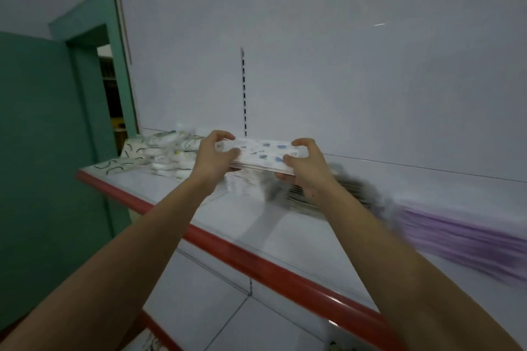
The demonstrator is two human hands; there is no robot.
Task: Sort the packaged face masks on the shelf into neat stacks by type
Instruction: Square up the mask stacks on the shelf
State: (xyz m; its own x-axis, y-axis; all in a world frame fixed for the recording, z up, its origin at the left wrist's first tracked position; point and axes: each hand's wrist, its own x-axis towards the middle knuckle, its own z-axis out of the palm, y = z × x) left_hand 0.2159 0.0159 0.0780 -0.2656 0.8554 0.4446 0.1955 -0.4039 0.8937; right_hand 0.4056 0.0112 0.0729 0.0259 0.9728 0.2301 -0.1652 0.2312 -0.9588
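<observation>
Both hands hold up a thin stack of white mask packs with blue prints above the shelf. My left hand grips its left end, thumb under, fingers curled over the top. My right hand grips its right end the same way. Under the held stack lie more white printed packs and a blurred grey stack. A purple stack lies blurred at the right. A loose heap of white and green packs sits at the shelf's left end.
The white shelf has a red front rail and a white back panel with a slotted upright. A lower shelf shows below. At the left stands a green door beside an open doorway.
</observation>
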